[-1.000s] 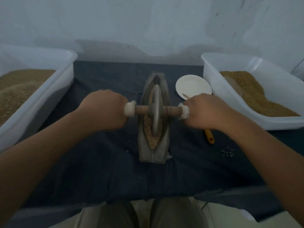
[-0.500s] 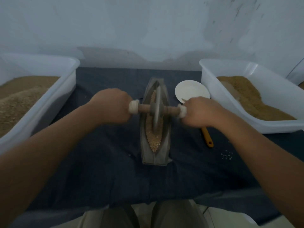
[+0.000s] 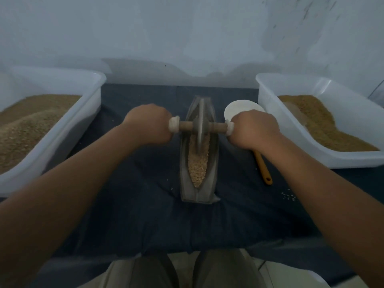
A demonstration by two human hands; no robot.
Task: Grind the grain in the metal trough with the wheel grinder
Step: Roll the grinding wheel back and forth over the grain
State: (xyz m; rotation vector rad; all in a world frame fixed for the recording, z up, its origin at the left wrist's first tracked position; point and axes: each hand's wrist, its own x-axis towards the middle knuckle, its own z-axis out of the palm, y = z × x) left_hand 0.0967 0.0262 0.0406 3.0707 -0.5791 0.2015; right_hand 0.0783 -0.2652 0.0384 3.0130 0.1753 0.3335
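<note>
Head view: the wheel grinder (image 3: 200, 124) stands in the far half of the metal trough (image 3: 214, 163), disc bedded in the grain (image 3: 198, 165) filling its channel; an uneven push could, I judge, tilt the disc against a wall and throw grain over the rim; left of the trough the left hand (image 3: 148, 124) wraps one axle end; right of it the right hand (image 3: 254, 129) clenches the other, both arms outstretched.

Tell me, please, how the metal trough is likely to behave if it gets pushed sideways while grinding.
The metal trough looks rigid and fairly heavy, so it would probably not shift under the wheel grinder. Being long and narrow, it seems likelier to rock or tip sideways than lengthwise. The dark cloth under it probably limits sliding, though it might bunch.
</note>
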